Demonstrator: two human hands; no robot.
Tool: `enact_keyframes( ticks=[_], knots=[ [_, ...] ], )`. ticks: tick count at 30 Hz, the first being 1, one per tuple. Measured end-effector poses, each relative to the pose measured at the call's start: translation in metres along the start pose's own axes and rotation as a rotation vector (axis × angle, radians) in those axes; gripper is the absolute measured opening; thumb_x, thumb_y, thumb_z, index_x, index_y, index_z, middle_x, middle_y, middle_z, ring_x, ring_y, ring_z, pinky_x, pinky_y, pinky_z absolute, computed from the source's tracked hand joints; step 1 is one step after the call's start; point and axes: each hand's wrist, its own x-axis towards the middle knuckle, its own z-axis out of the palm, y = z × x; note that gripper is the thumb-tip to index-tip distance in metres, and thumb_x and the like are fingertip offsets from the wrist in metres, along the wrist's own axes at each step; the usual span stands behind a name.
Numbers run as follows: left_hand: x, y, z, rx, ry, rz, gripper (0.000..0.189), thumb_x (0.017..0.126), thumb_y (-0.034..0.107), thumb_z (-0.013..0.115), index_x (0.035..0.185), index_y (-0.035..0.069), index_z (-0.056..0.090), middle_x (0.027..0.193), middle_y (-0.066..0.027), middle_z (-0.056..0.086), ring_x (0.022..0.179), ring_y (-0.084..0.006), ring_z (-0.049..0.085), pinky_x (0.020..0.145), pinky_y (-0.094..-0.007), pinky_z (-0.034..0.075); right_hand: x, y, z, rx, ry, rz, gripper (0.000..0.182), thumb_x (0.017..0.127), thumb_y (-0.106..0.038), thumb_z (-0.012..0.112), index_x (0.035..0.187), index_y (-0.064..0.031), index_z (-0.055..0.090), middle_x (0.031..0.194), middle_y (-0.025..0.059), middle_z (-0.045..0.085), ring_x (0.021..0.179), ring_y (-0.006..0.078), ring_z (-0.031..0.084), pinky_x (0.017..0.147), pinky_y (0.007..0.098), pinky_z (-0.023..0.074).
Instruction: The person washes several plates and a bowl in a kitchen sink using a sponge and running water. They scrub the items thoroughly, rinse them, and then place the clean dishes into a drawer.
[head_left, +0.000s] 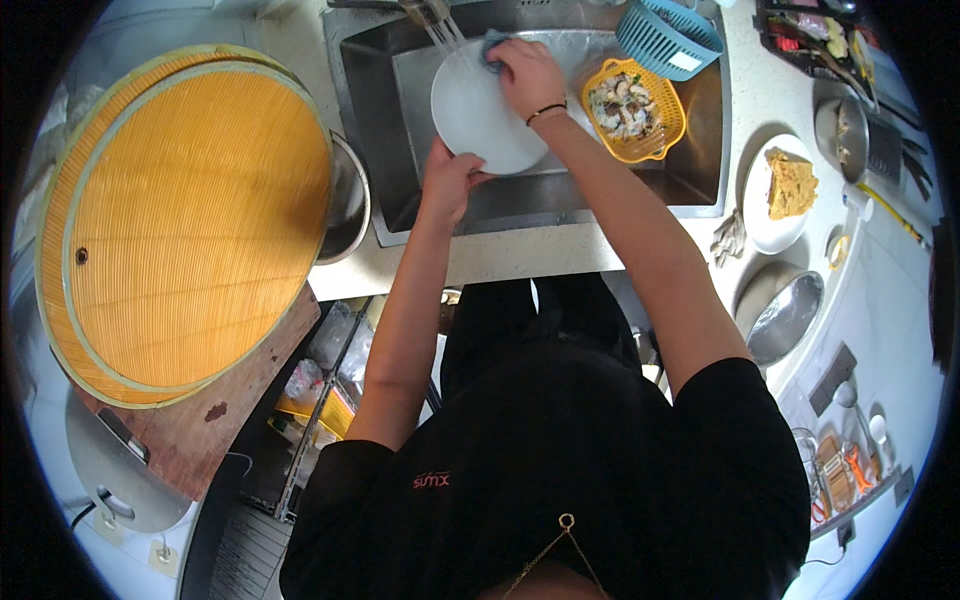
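Observation:
My left hand (451, 176) grips the lower edge of a white round plate (480, 120), which is held tilted over the stainless steel sink (409, 112). At the plate's upper right, my right hand (527, 75) presses a dark blue-grey cloth or scrubber (493, 49) against its face. Water runs from the faucet (426, 9) onto the plate's upper part. Right of my right hand, a yellow plastic basket (673, 124) in the sink holds pale, chopped food pieces. A blue plastic basket (660, 45) overlaps the sink's upper right corner.
Two round woven bamboo trays or lids (195, 225) lie over a wooden board (247, 390) at left, beside a metal bowl (347, 199). On the right counter are a plate (757, 202) with flat golden food (791, 186), a crumpled cloth (727, 238) and a steel bowl (780, 315).

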Motion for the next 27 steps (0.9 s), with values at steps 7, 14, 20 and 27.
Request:
enact_keyframes(
  ticks=[7, 14, 20, 27],
  knots=[
    [0.017, 0.010, -0.018, 0.103, 0.035, 0.052, 0.053, 0.077, -0.008, 0.049, 0.127, 0.006, 0.044, 0.112, -0.0113, 0.060, 0.094, -0.0240, 0.065, 0.076, -0.0380, 0.057, -0.064, -0.055, 0.003, 0.271, -0.228, 0.214, 0.024, 0.075, -0.008, 0.061, 0.098, -0.0153, 0.066, 0.100, 0.0067, 0.066, 0.094, 0.0323, 0.060, 0.083, 0.0424, 0.0485],
    [0.017, 0.008, -0.007, 0.101, 0.008, 0.018, 0.050, 0.076, -0.006, 0.051, 0.125, 0.005, 0.043, 0.111, -0.0112, 0.059, 0.093, -0.0254, 0.065, 0.074, -0.0403, 0.058, -0.010, -0.016, 0.004, 0.128, 0.038, 0.144, 0.023, 0.075, -0.005, 0.061, 0.096, -0.0122, 0.066, 0.099, 0.0085, 0.066, 0.094, 0.0318, 0.060, 0.085, 0.0404, 0.0476],
    [0.011, 0.005, -0.009, 0.076, 0.053, 0.013, 0.051, 0.076, -0.005, 0.051, 0.125, 0.005, 0.044, 0.112, -0.0116, 0.059, 0.094, -0.0261, 0.065, 0.075, -0.0408, 0.058, -0.057, -0.043, 0.006, 0.233, -0.206, 0.109, 0.023, 0.076, -0.003, 0.059, 0.096, -0.0121, 0.065, 0.099, 0.0077, 0.065, 0.094, 0.0319, 0.059, 0.082, 0.0427, 0.0473],
    [0.004, 0.013, 0.001, 0.061, 0.012, -0.039, 0.052, 0.076, -0.005, 0.051, 0.126, 0.006, 0.043, 0.113, -0.0115, 0.058, 0.095, -0.0258, 0.064, 0.075, -0.0404, 0.058, 0.016, -0.007, 0.007, 0.011, -0.014, -0.019, 0.022, 0.077, -0.006, 0.057, 0.096, -0.0137, 0.067, 0.101, 0.0054, 0.065, 0.098, 0.0292, 0.058, 0.085, 0.0407, 0.0484]
  ],
)
